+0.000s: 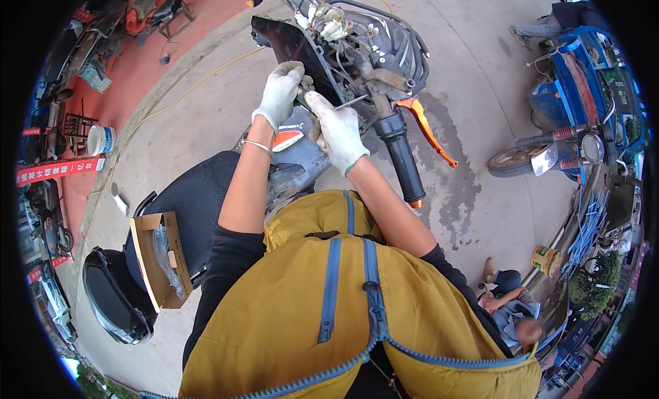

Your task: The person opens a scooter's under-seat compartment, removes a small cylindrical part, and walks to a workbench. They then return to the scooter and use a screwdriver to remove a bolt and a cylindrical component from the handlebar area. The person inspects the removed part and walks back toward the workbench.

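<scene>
White work gloves cover both hands. Up at the dark panel (pixel 278 38) of a partly stripped scooter, my left hand (pixel 278 95) has its fingers curled on a small tool with a greenish handle (pixel 302 93). My right hand (pixel 336 134) is closed beside it, thumb against that tool; a thin metal shaft (pixel 353 101) sticks out to its right. Loose wires and white connectors (pixel 334 29) sit above. A wrench lies on an orange-and-white piece (pixel 287 141) below my hands. The black handlebar grip (pixel 401 158) with an orange lever (pixel 429 134) is to the right.
An open cardboard box (pixel 144 261) rests on the black seat (pixel 185 200) at left, near a black top case (pixel 113 296). A bucket (pixel 101 139) and hose (pixel 185 90) are farther left. A blue three-wheeler (pixel 570 83) stands right; a seated person (pixel 511 313) is at lower right.
</scene>
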A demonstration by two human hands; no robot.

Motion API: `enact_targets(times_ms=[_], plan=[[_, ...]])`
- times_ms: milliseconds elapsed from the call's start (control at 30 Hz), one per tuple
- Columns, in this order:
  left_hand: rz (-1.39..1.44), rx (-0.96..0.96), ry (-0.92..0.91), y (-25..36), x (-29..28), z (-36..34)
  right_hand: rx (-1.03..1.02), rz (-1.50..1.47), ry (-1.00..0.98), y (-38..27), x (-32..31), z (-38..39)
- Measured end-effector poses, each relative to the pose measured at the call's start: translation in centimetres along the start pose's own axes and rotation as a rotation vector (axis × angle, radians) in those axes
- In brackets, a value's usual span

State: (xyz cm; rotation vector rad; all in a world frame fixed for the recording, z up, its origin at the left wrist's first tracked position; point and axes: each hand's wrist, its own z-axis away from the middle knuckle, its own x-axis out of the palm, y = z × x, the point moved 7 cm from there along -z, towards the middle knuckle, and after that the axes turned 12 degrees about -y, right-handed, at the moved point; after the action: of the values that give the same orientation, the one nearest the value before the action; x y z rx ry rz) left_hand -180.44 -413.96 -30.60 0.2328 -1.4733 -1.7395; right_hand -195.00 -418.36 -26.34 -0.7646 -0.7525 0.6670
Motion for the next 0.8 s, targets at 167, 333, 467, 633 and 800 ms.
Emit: enact_targets(times_ms=[167,333,467,633,800], plan=[[0.033,-0.078,-0.185,-4.3,-0.4,1.3,-0.117,0.149,-0.011,-0.7,-0.1,0.3],[0.359,-0.261,-0.200,-10.0,2.2,6.2,-0.164,0.824,0.136,-1.1,-1.4,0.7],[0.206,-0.128,-0.083,-8.4,1.8,8.3,-0.322,0.808,0.247,-1.2,-1.2,1.0],[-0.403,0.012,-0.309,-5.4,4.4,10.6,-0.226,0.870,0.265,-1.3,-1.7,0.8],[0.127,-0.281,-0.484,-4.9,6.8,13.3,-0.148,0.605,0.089,-1.0,-2.3,0.6]])
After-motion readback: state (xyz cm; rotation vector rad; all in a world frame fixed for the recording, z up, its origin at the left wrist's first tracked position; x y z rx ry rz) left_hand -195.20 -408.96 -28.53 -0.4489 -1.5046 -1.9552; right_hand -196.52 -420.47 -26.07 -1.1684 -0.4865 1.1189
